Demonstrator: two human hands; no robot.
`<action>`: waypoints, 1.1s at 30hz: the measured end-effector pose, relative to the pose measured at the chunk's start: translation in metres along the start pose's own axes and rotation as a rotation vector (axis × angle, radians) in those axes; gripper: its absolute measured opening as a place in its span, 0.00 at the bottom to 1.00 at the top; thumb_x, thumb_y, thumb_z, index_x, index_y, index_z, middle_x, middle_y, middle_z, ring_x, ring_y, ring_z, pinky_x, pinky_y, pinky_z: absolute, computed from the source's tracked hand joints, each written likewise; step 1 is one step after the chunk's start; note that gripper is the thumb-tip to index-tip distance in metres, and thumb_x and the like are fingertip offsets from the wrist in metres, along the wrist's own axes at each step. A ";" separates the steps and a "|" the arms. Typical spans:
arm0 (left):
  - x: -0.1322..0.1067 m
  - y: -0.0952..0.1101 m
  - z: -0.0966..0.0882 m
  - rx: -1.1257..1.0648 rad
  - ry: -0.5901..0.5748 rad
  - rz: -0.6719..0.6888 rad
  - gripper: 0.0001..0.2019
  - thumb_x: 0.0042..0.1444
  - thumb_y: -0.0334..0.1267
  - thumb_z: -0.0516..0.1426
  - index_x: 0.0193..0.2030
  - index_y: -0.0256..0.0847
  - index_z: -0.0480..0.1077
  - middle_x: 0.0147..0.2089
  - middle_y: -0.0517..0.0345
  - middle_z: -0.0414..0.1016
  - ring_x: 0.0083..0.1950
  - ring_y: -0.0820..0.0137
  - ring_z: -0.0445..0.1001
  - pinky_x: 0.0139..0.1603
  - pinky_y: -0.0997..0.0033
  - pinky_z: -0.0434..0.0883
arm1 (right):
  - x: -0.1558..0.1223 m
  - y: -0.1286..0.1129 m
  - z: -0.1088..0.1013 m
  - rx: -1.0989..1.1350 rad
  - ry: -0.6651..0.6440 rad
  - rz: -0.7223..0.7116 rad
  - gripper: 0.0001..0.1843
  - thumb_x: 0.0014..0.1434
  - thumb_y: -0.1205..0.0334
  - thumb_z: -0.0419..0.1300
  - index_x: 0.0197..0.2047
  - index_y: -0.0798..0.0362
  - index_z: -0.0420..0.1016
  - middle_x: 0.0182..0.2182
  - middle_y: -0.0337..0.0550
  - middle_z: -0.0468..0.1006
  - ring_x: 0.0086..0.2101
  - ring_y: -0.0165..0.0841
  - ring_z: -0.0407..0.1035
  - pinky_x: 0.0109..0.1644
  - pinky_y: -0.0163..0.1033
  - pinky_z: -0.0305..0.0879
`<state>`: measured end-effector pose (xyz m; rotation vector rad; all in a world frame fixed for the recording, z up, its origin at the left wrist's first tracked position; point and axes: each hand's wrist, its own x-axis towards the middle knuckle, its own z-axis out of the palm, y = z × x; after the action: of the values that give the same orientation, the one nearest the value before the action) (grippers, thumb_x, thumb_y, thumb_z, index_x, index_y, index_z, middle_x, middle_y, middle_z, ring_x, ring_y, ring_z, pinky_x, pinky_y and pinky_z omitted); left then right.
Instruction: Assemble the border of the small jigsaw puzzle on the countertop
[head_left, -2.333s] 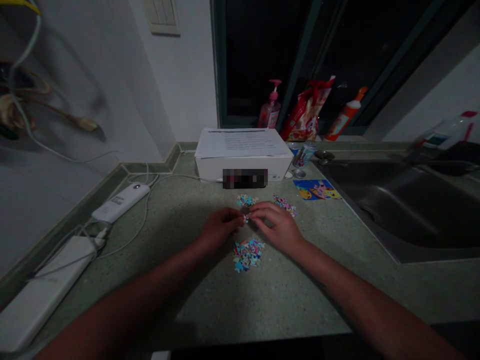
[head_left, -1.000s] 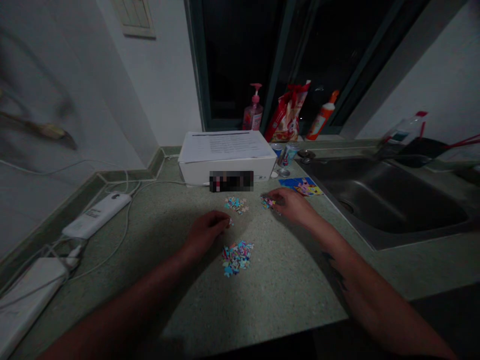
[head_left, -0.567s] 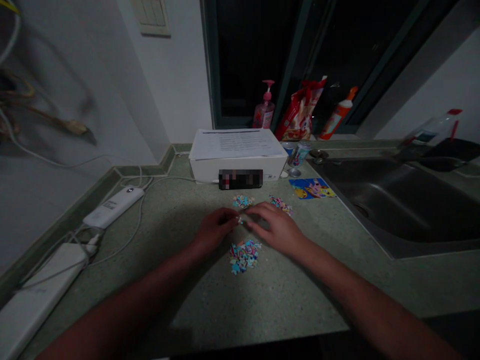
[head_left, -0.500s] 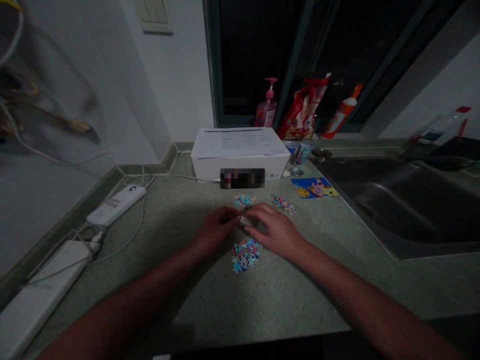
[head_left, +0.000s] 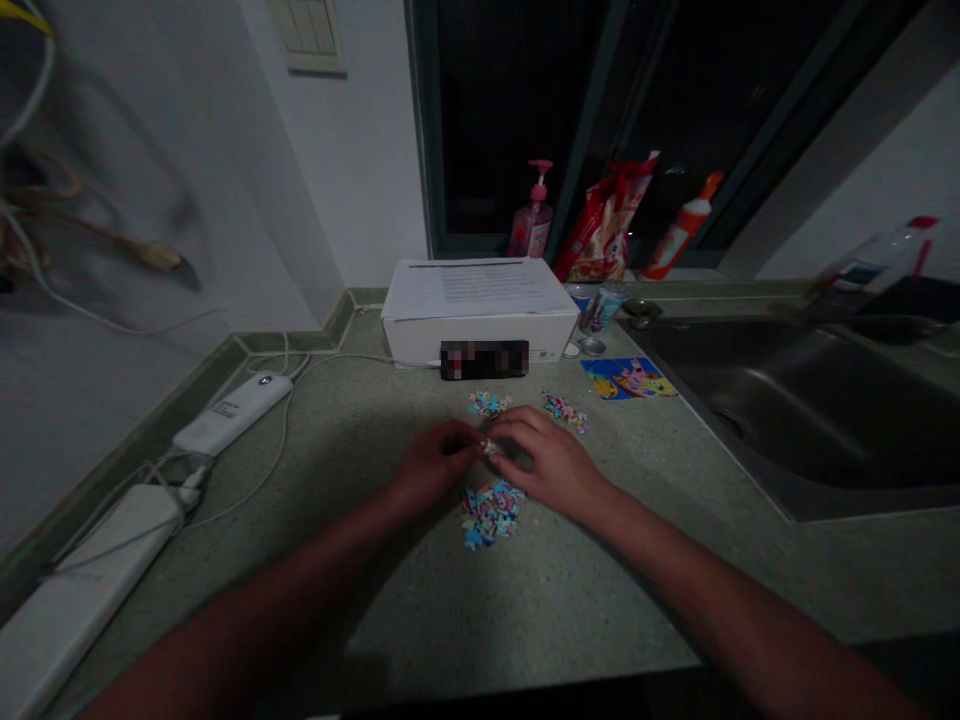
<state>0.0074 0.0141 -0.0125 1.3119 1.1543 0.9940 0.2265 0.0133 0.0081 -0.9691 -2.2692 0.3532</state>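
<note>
Between the fingertips of both hands is a small pale jigsaw puzzle piece (head_left: 489,447), partly covered; whether it is one piece or joined ones I cannot tell. My left hand (head_left: 439,465) pinches it from the left, fingers closed. My right hand (head_left: 555,460) closes its thumb and fingers on it from the right. Just below my hands lies a loose pile of blue and multicoloured puzzle pieces (head_left: 491,513). Beyond my fingers sit a smaller group of blue and cream pieces (head_left: 490,402) and, to its right, a group of pink and mixed pieces (head_left: 564,411).
A white box (head_left: 480,290) with a printed sheet on it stands behind a dark, blurred-out device (head_left: 484,360). At right are a cartoon picture card (head_left: 628,378), a can (head_left: 603,308) and a sink (head_left: 817,400). A power bank (head_left: 234,412) and cables lie left.
My right fingertips have come closer to my left ones and now meet at the small puzzle piece, which is turned slightly. The piles look the same.
</note>
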 end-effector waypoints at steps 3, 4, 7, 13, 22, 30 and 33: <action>0.000 0.000 0.000 -0.013 -0.018 -0.004 0.08 0.52 0.43 0.68 0.36 0.43 0.80 0.39 0.49 0.86 0.41 0.59 0.82 0.50 0.56 0.77 | 0.001 0.001 -0.002 0.016 -0.003 0.001 0.09 0.68 0.64 0.66 0.51 0.47 0.79 0.52 0.51 0.81 0.53 0.44 0.78 0.58 0.52 0.77; 0.000 0.000 0.000 -0.014 -0.012 -0.008 0.09 0.52 0.43 0.68 0.37 0.43 0.80 0.40 0.48 0.86 0.42 0.58 0.82 0.50 0.56 0.77 | 0.001 0.002 -0.003 0.033 -0.008 0.003 0.09 0.68 0.64 0.66 0.51 0.48 0.79 0.52 0.51 0.81 0.53 0.44 0.77 0.58 0.52 0.77; 0.003 0.003 -0.003 0.037 0.062 -0.011 0.10 0.52 0.43 0.67 0.40 0.44 0.81 0.41 0.49 0.87 0.43 0.57 0.83 0.50 0.56 0.77 | 0.000 0.007 -0.007 0.128 -0.059 -0.002 0.08 0.69 0.62 0.67 0.51 0.47 0.80 0.52 0.50 0.81 0.53 0.42 0.77 0.59 0.50 0.76; 0.010 0.009 -0.014 0.118 0.181 -0.042 0.15 0.53 0.46 0.63 0.44 0.42 0.81 0.40 0.52 0.86 0.41 0.61 0.81 0.43 0.63 0.76 | -0.003 0.011 -0.013 0.240 -0.321 -0.079 0.09 0.65 0.62 0.73 0.48 0.47 0.84 0.49 0.46 0.82 0.51 0.38 0.77 0.59 0.46 0.74; 0.009 0.005 -0.012 0.068 0.191 -0.051 0.14 0.52 0.45 0.64 0.43 0.42 0.82 0.39 0.54 0.85 0.41 0.62 0.82 0.43 0.64 0.76 | 0.000 0.022 -0.010 0.064 -0.199 0.019 0.05 0.71 0.58 0.69 0.48 0.45 0.86 0.48 0.45 0.84 0.51 0.39 0.78 0.59 0.49 0.75; 0.008 0.007 -0.009 0.062 0.190 -0.064 0.11 0.53 0.42 0.63 0.42 0.42 0.81 0.38 0.54 0.86 0.40 0.62 0.82 0.42 0.65 0.75 | 0.005 0.055 0.007 -0.311 -0.047 0.165 0.13 0.71 0.66 0.64 0.54 0.49 0.86 0.56 0.54 0.81 0.56 0.48 0.75 0.64 0.59 0.72; 0.008 0.007 -0.008 0.057 0.180 -0.062 0.12 0.53 0.43 0.63 0.42 0.42 0.81 0.37 0.54 0.85 0.39 0.62 0.81 0.42 0.64 0.75 | 0.008 0.057 0.010 -0.341 -0.070 0.165 0.11 0.71 0.66 0.64 0.53 0.51 0.86 0.57 0.55 0.82 0.56 0.48 0.75 0.63 0.58 0.72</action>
<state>0.0012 0.0238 -0.0056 1.2427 1.3608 1.0562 0.2471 0.0588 -0.0224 -1.3404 -2.3659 0.0682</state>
